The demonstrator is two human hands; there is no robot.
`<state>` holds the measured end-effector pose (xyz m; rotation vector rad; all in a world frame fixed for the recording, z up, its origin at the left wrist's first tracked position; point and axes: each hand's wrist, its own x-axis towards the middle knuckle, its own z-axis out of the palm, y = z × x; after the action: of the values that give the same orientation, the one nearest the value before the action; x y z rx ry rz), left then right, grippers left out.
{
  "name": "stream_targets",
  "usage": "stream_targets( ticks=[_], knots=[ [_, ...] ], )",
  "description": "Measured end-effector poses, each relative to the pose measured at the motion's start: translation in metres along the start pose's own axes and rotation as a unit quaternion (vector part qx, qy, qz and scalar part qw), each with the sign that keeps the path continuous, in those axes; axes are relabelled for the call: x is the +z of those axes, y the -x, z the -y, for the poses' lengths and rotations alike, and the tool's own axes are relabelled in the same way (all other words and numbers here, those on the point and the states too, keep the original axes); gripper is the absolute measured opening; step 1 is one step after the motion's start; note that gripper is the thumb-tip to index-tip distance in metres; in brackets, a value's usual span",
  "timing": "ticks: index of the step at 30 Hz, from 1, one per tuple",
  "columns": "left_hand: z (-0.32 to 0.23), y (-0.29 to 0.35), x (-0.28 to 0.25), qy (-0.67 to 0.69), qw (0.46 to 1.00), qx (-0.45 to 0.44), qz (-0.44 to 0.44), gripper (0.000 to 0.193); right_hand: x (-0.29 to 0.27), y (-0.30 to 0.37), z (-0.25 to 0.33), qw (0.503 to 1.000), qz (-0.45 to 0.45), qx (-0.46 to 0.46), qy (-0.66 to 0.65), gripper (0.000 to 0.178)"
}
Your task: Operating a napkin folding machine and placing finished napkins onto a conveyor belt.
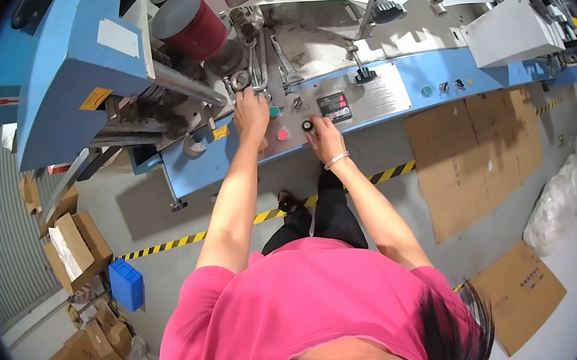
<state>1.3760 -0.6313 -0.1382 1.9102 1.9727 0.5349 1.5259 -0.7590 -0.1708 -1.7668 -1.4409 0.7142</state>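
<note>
My right hand pinches a small black dial knob on the front control panel. A bracelet circles that wrist. Farther left, my left hand reaches over the panel, its fingers bent at the near rim of a round metal knob; its fingertips are partly hidden. Between the hands are a green button and a red button. A small display with red digits sits right of the black knob. Several metal wrenches lie on the machine bed beyond my left hand.
A dark red roller and a blue machine housing rise at the left. A black star knob stands behind the panel. Striped tape crosses the floor. Flat cardboard lies right; an opened carton and blue crate stand left.
</note>
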Motion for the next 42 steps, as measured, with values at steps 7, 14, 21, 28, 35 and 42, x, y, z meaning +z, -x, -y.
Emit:
stream_targets(
  ticks=[7,14,21,28,35,42],
  knots=[
    [0.003,-0.033,0.027,-0.121,0.986,0.116,0.015,0.019,0.003,0.006,-0.003,1.0,-0.014,-0.017,-0.013,0.041],
    [-0.003,-0.047,0.019,-0.15,0.966,0.194,0.081,0.01,0.002,0.004,-0.008,0.999,-0.019,-0.032,-0.007,0.04],
    [-0.058,-0.004,0.007,0.073,0.985,0.156,0.027,0.016,-0.003,-0.003,-0.009,0.999,0.016,-0.001,-0.038,0.039],
    [-0.106,0.013,0.051,0.071,0.981,0.169,0.071,0.014,0.008,0.0,-0.027,0.998,0.009,-0.054,-0.013,0.029],
    [-0.123,-0.019,0.089,-0.024,0.987,0.144,0.069,0.014,0.001,0.0,-0.015,0.997,0.016,-0.032,-0.062,0.032],
    [-0.124,-0.016,0.059,-0.057,0.986,0.141,0.072,0.022,-0.001,0.003,-0.013,0.997,0.03,-0.032,-0.06,0.033]
  ],
)
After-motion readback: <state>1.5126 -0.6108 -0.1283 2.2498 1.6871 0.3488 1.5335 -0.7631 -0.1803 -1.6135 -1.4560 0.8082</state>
